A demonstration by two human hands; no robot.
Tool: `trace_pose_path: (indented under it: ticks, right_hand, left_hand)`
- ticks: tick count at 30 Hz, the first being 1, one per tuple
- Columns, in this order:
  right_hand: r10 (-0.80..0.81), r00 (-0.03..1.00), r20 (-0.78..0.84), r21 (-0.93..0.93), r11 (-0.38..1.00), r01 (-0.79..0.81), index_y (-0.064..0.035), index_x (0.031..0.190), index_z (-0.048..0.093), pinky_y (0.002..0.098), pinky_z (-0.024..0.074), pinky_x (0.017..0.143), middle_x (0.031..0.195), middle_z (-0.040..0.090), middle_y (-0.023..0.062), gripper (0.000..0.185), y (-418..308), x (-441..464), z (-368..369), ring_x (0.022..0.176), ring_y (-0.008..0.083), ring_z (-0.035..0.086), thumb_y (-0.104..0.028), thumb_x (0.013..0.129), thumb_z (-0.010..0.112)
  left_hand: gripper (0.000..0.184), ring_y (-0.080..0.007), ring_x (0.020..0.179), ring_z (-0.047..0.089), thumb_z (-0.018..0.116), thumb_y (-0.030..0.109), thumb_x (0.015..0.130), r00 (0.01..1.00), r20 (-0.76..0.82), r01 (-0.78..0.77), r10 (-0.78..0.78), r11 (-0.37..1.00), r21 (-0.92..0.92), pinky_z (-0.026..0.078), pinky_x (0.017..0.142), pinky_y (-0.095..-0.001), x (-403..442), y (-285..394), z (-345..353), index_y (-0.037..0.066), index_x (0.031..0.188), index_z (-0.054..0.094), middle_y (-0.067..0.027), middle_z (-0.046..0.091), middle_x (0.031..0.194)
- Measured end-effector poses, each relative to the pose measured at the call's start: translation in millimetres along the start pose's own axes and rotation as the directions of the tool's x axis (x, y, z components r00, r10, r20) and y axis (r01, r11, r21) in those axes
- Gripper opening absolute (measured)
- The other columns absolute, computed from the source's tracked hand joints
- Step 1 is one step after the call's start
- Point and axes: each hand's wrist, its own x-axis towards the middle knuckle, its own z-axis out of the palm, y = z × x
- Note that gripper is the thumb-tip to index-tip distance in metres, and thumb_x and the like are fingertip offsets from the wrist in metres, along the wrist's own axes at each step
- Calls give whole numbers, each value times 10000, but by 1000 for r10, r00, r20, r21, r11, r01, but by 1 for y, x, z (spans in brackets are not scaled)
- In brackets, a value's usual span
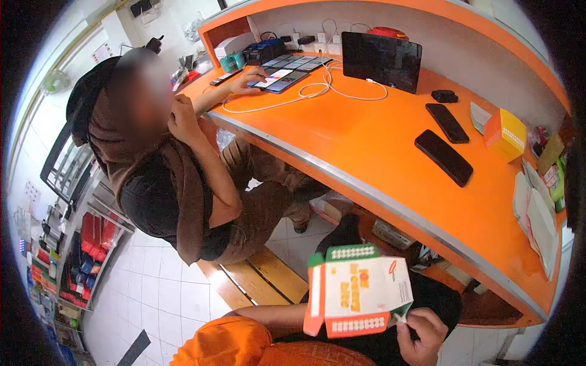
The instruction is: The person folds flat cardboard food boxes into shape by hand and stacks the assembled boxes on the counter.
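Note:
A partly flattened cardboard box point(369, 290), white with orange and green flaps and printed lettering, is held above my lap. My right hand point(421, 335) is at its lower right corner, thumb and fingers pinched on a small pale flap there. My left forearm reaches behind the box from the left; the left hand itself is hidden by the cardboard.
A person point(165, 165) sits at left on a wooden bench point(262, 277), one hand on a tablet point(278, 79). The orange desk point(342, 134) bears two phones point(444, 158), a dark screen point(381, 61), white cable, a yellow-orange box point(505, 135) and papers point(534, 213).

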Motion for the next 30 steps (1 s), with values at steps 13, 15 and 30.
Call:
trace_pose_path:
  ticks: [13, 15, 30]
  right_hand:
    - [352, 936, 3, 150, 925, -348, 13, 914, 635, 320, 521, 606, 834, 667, 134, 173, -2, -9, 0, 653, 207, 626, -71, 923, 787]
    - [572, 818, -54, 207, 808, -551, 23, 1012, 646, 294, 498, 611, 832, 660, 119, 176, 15, -37, 11, 695, 155, 667, -26, 880, 753]
    - [343, 936, 86, -22, 939, -342, 4, 1368, 561, 428, 589, 790, 1153, 683, 207, 401, -10, -23, -4, 947, 325, 714, -62, 993, 687]
  left_hand:
    - [262, -171, 970, 671, 767, 71, 959, 997, 72, 31, -16, 976, -214, 550, 842, -364, 20, -14, 12, 62, 1209, 688, -29, 701, 1001]
    - [445, -282, 1097, 683, 704, 32, 969, 967, -23, -254, 253, 956, -147, 561, 914, -395, 22, -31, 27, 41, 1401, 599, -128, 692, 1213]
    - [369, -428, 1113, 666, 753, 30, 900, 997, 66, -70, 41, 837, 543, 572, 920, -464, 22, 69, 19, 36, 1237, 603, -194, 653, 1170]
